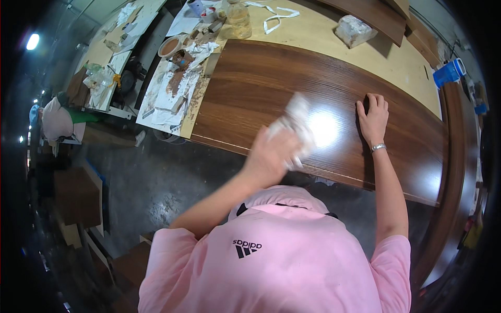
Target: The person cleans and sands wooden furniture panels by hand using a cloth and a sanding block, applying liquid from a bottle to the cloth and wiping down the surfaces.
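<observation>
A dark brown wood-grain board lies flat before me, its glossy face catching bright light. My left hand, smeared by motion, is closed around a crumpled white cloth over the board's near part. The cloth is blurred too; whether all of it touches the surface I cannot tell. Further right, my right hand rests palm down on the board with its fingers stretched out and nothing in it. A metal band circles that wrist.
The board lies on a pale bench. At its left, stained paper carries a round tub of brown paste and small blocks. Beyond stand a clear jar and a plastic-wrapped bundle. Brown panels line the right.
</observation>
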Demonstrator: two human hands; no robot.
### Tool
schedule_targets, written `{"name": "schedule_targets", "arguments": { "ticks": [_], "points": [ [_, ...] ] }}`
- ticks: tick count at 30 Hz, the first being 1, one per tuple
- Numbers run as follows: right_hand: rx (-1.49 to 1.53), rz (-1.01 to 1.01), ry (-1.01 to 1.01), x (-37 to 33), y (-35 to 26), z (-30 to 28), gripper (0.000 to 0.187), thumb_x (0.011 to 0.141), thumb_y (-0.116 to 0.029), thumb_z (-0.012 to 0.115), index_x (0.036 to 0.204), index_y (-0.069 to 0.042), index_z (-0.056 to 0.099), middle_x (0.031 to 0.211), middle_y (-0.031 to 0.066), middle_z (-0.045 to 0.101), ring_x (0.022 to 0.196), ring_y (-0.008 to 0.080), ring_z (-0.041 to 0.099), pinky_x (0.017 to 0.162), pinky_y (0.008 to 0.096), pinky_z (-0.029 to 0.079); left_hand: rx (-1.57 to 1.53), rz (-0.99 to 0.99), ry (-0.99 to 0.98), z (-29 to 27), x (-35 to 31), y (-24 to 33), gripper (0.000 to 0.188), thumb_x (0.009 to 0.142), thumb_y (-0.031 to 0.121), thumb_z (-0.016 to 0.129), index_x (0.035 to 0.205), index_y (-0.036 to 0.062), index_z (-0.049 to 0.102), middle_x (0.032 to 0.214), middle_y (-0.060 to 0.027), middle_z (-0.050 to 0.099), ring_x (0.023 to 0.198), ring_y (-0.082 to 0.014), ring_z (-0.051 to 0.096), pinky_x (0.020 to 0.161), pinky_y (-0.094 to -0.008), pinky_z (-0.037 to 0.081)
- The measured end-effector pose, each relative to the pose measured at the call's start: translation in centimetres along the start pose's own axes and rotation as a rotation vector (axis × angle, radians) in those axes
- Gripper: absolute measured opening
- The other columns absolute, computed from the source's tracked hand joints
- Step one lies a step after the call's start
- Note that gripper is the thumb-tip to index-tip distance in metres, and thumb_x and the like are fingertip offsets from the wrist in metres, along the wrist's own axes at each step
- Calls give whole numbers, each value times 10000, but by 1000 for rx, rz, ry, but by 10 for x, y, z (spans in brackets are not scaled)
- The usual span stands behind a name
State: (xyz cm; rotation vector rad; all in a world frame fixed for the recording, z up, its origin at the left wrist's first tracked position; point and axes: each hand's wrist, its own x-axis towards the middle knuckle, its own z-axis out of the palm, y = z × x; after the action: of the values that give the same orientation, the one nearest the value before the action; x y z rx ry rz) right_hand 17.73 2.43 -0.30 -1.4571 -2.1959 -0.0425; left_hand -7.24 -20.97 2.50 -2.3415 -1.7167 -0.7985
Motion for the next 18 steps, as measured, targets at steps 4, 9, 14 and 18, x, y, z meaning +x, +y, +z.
{"name": "schedule_targets", "arguments": {
  "ticks": [4,9,14,18],
  "points": [
    [2,24,-16,-3,7,-2,375,897,-281,666,1177,-36,617,1180,102,580,1125,309,525,960,428,437,97,-152,155,-19,-62,-57,239,851,133,614,1068,112,712,1112,-61,708,1125,-254,648,1017,-490,413],
    [-43,8,-30,-1,1,-1,386,906,-281,651,1191,-24,612,1183,105,579,1123,311,527,957,432,439,269,-436,204,-43,-89,-91,228,844,75,631,1059,66,705,1142,-114,700,1158,-297,628,1057,-523,386],
    [-56,-28,-6,-4,3,4,393,912,-281,640,1201,-17,610,1193,113,577,1126,316,527,961,435,438,81,-281,237,3,-56,-12,221,841,88,630,1043,95,719,1134,-95,708,1157,-261,636,1102,-539,333],
    [-65,-25,-16,-4,4,2,402,915,-284,633,1206,-7,612,1202,117,576,1127,318,528,963,435,440,326,-465,233,-31,-96,-83,215,850,91,643,1052,74,715,1095,-101,721,1099,-293,662,1078,-575,330]
  ]
}}
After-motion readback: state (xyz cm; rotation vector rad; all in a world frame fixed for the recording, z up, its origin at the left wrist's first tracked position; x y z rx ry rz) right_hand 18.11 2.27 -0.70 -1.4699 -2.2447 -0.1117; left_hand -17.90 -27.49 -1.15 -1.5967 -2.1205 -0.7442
